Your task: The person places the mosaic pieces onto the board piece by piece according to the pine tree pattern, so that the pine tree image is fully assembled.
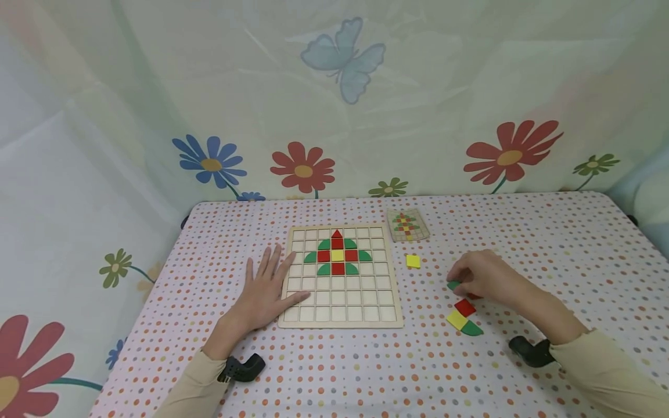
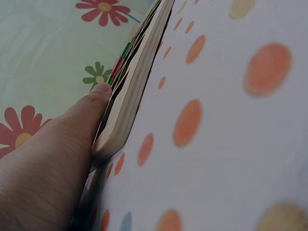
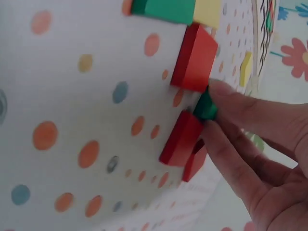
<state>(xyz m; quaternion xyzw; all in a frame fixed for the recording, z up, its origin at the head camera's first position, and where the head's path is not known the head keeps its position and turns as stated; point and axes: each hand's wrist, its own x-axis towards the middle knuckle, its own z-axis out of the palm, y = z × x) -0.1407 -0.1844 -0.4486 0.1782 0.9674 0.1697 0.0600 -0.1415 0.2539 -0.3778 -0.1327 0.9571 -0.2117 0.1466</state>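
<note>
A square wooden grid board (image 1: 340, 314) lies on the dotted table, with red, green and yellow tiles set in a tree-like pattern in its upper half. My left hand (image 1: 263, 296) lies spread at the board's left edge, its thumb resting on the board's face. To the right of the board, my right hand (image 1: 486, 278) pinches a green tile (image 3: 206, 107) between thumb and fingertips. Close around it are red tiles (image 3: 195, 57), and a yellow tile (image 1: 457, 320) beside a green quarter-round tile (image 1: 472, 328).
A small pattern card (image 1: 407, 225) showing a similar tree lies behind the board's right corner. One yellow square tile (image 1: 413, 261) sits between the board and my right hand. A flower-printed cloth (image 1: 418, 116) hangs behind the table.
</note>
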